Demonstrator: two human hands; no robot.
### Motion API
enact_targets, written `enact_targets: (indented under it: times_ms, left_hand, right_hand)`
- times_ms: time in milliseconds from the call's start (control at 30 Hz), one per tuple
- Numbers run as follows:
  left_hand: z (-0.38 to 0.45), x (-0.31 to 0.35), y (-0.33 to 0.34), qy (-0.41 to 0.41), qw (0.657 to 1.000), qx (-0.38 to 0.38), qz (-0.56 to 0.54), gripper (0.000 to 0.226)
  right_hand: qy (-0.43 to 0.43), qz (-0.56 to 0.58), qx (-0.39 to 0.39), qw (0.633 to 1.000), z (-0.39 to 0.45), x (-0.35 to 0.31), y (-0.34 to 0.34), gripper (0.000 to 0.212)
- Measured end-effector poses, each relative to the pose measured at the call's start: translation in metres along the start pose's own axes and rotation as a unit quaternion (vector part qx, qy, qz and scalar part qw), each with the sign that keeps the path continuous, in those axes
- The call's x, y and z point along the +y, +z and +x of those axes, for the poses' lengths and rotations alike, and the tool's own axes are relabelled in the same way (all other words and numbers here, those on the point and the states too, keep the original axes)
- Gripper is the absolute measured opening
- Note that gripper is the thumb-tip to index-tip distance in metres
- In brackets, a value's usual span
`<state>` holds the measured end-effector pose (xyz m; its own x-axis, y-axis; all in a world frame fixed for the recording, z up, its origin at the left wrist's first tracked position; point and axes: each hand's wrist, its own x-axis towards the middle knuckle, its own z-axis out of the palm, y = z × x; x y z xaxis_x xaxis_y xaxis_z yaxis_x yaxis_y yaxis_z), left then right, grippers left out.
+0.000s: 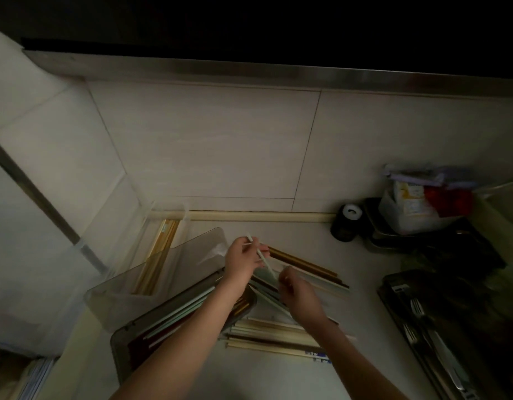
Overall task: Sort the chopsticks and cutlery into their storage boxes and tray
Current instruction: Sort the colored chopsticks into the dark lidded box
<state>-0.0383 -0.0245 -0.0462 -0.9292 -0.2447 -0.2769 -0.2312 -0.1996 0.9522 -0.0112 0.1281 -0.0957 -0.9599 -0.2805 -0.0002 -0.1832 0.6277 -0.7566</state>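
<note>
a: where's the left hand [243,262]?
b: mid frame, fingers pinching a pale chopstick [265,262] above the open box [162,319].
a: right hand [300,295]?
b: just beside it, fingers curled over the worktop [278,376] pile [274,332]; grip unclear. cutlery tray [405,321] lower right.

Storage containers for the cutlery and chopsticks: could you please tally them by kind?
Clear boxes holding chopsticks: 2, the far box and the near box with open lid.
Dark cutlery tray with forks: 1.
Total: 3.
</note>
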Motion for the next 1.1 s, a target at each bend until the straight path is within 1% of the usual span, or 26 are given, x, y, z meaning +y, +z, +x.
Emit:
enact_targets:
  times_ms: [67,100,200,267,300,333,400,433,500,600,700,833,900,967,1033,1100]
  left_hand:
    - [-0.006,0.009,-0.008,0.04,0.999,0.01,-0.004,0.009]
    - [-0.009,0.014,-0.014,0.067,0.997,0.018,0.013,0.01]
    - [-0.015,0.03,-0.03,0.146,0.985,0.053,0.077,0.017]
    - [-0.016,0.035,-0.041,0.176,0.976,0.055,0.112,0.021]
    - [-0.015,0.037,-0.048,0.189,0.968,0.053,0.158,0.019]
    - [-0.015,0.037,-0.056,0.201,0.95,0.047,0.234,0.016]
    - [-0.019,0.035,-0.071,0.204,0.895,0.03,0.396,0.015]
    - [-0.022,0.032,-0.077,0.194,0.875,0.021,0.444,0.017]
    - [-0.025,0.02,-0.088,0.158,0.86,0.007,0.486,0.018]
    - [-0.028,0.005,-0.098,0.11,0.859,0.011,0.499,0.028]
    - [-0.029,-0.004,-0.101,0.105,0.855,0.003,0.509,0.031]
    - [-0.026,-0.013,-0.101,0.097,0.855,0.002,0.509,0.029]
    - [-0.024,-0.015,-0.1,0.096,0.855,0.002,0.51,0.027]
    - [-0.02,-0.016,-0.099,0.096,0.859,0.002,0.503,0.025]
    - [-0.017,-0.017,-0.097,0.095,0.862,-0.001,0.498,0.022]
    - [-0.015,-0.018,-0.094,0.096,0.864,-0.003,0.494,0.02]
  right_hand:
    - [-0.013,0.01,-0.004,1.0,0.001,-0.012,-0.001,0.012]
    - [-0.017,0.015,0.002,1.0,0.003,-0.019,-0.002,0.014]
    - [-0.015,0.1,0.04,0.994,0.009,-0.049,-0.003,0.008]
    - [-0.027,0.133,0.046,0.99,0.014,-0.065,0.0,0.003]
    - [-0.034,0.136,0.041,0.989,0.016,-0.071,0.004,0.007]
    - [-0.035,0.134,0.035,0.99,0.018,-0.072,0.008,0.01]
    - [-0.015,0.129,0.024,0.991,0.017,-0.071,0.015,0.008]
    - [0.003,0.125,0.02,0.992,0.016,-0.067,0.016,0.005]
    - [0.042,0.1,0.013,0.994,0.012,-0.054,0.017,0.003]
    - [0.093,0.063,0.015,0.994,0.005,-0.036,0.01,0.005]
    - [0.126,0.053,0.015,0.991,-0.001,-0.025,0.004,0.008]
    - [0.134,0.04,0.007,0.99,-0.004,-0.022,0.003,0.013]
    - [0.131,0.021,-0.016,0.991,-0.003,-0.027,0.008,0.015]
    - [0.135,0.005,-0.057,0.989,-0.002,-0.034,0.018,0.019]
    - [0.137,0.001,-0.095,0.986,-0.001,-0.043,0.029,0.026]
    - [0.116,-0.015,-0.115,0.986,-0.001,-0.048,0.04,0.034]
